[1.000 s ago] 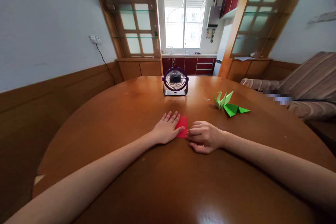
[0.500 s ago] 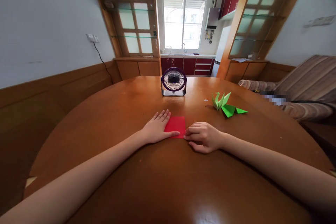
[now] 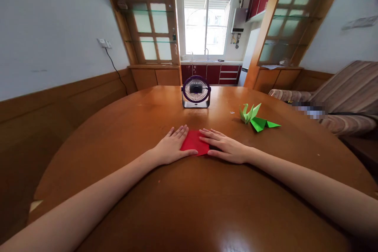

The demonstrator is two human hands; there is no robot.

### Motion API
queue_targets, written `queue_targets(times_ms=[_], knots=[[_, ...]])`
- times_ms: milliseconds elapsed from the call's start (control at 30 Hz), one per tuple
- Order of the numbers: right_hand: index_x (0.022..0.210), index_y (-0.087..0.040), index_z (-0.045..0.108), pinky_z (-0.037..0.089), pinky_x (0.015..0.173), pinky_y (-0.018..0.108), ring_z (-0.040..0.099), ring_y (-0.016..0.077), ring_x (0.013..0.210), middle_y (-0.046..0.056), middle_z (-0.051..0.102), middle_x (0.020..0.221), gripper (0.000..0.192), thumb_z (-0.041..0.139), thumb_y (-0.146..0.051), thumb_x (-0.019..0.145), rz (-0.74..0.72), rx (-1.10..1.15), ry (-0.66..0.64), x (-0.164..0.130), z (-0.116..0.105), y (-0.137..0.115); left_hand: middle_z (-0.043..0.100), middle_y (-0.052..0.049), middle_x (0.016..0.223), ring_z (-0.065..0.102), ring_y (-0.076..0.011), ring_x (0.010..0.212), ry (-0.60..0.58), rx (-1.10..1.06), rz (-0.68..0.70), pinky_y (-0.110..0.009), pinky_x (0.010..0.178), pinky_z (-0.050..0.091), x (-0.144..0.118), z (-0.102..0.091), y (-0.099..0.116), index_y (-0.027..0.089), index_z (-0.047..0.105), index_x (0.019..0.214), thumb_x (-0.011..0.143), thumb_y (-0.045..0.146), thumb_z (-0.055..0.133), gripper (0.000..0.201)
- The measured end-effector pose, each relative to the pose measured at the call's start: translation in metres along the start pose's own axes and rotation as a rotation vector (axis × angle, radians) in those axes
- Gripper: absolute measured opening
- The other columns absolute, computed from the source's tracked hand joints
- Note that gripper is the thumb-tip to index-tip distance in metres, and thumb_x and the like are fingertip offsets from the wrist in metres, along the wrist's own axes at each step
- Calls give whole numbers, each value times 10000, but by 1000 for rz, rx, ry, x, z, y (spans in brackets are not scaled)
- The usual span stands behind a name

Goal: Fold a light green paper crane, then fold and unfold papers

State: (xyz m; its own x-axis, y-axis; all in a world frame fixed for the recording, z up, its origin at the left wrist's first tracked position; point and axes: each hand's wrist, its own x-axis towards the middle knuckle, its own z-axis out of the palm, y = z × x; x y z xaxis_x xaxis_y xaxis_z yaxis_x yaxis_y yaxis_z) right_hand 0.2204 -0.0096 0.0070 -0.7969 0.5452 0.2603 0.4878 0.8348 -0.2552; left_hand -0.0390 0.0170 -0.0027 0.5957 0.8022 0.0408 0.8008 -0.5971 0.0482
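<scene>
A red sheet of paper (image 3: 194, 141) lies on the brown wooden table (image 3: 189, 201) between my two hands. My left hand (image 3: 171, 146) rests on its left side, fingers spread and thumb stretched along the near edge. On the right side of the paper, my right hand (image 3: 226, 146) lies with its fingers extended; their tips reach over the top right part and the thumb is by the near right corner. Parts of the paper's left and right edges are hidden under the fingers.
A small purple fan (image 3: 196, 91) stands on the table beyond the paper. Folded green paper figures, a light green bird (image 3: 249, 114) and a brighter green piece (image 3: 260, 124), sit at the right. A striped armchair (image 3: 348, 90) is beside the table's right edge.
My right hand has uncurled its fingers and laid them flat over the paper's right side. My left hand and the paper's left part have shifted slightly left.
</scene>
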Motion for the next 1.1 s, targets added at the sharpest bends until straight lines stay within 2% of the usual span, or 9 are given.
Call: queue_targets(times_ms=[100,200,267,333,433,533,667,867,1100], knots=[[1489,-223,281,106,1196,485,119,246,1463,82,175,1573,625,406,-519,954,77,35,-77,2,2,3,131,-159,1555,137,-268,1457,-9,10,35,-458,1177,51,1,-1,-1,94,154,1512,837,753,291,953],[1491,-226,274,91,1200,477,155,256,1456,84,214,1561,722,474,-587,899,88,24,-95,3,2,4,141,-167,1555,149,-277,1454,6,25,58,-470,1174,61,1,0,-2,106,168,1510,826,766,304,960],[1490,-214,280,102,1199,470,179,256,1451,93,229,1556,752,483,-609,882,92,8,-91,3,3,4,177,-183,1550,168,-294,1448,58,45,76,-480,1170,88,1,0,-3,101,228,1496,813,778,321,966],[1485,-207,294,135,1193,464,221,254,1441,102,260,1546,759,482,-619,877,90,-10,-76,3,3,3,266,-188,1531,226,-307,1431,149,68,139,-486,1166,124,-1,-3,-1,104,347,1452,826,757,347,905],[1454,-203,371,221,1158,476,328,278,1394,120,363,1504,753,505,-638,853,99,-65,-8,2,4,1,514,-153,1381,454,-287,1293,280,78,331,-459,1123,271,-4,-9,2,142,581,1270,910,613,384,625],[1384,-192,482,312,1090,487,449,302,1294,141,491,1410,719,532,-648,831,122,-135,73,0,4,-3,651,-117,1160,608,-243,1062,292,35,513,-390,956,456,-7,-15,5,170,645,1164,937,518,424,471],[1307,-178,560,372,1015,472,536,285,1156,145,590,1263,638,536,-619,847,101,-181,124,-3,2,-8,661,-109,1143,627,-231,1015,294,1,587,-364,893,494,-7,-16,4,195,632,1184,934,499,456,431],[1211,-183,631,402,937,454,554,263,1030,136,614,1105,523,551,-567,864,55,-185,147,-4,1,-8,663,-111,1110,597,-230,1046,363,83,673,-357,878,501,-5,-14,1,193,639,1172,971,371,426,344],[1154,-173,653,412,893,408,550,228,961,113,609,1033,403,553,-469,899,18,-118,156,-4,2,-4,684,-86,894,616,-178,787,426,105,635,-289,715,497,-7,-14,4,145,673,1011,968,246,384,309]])
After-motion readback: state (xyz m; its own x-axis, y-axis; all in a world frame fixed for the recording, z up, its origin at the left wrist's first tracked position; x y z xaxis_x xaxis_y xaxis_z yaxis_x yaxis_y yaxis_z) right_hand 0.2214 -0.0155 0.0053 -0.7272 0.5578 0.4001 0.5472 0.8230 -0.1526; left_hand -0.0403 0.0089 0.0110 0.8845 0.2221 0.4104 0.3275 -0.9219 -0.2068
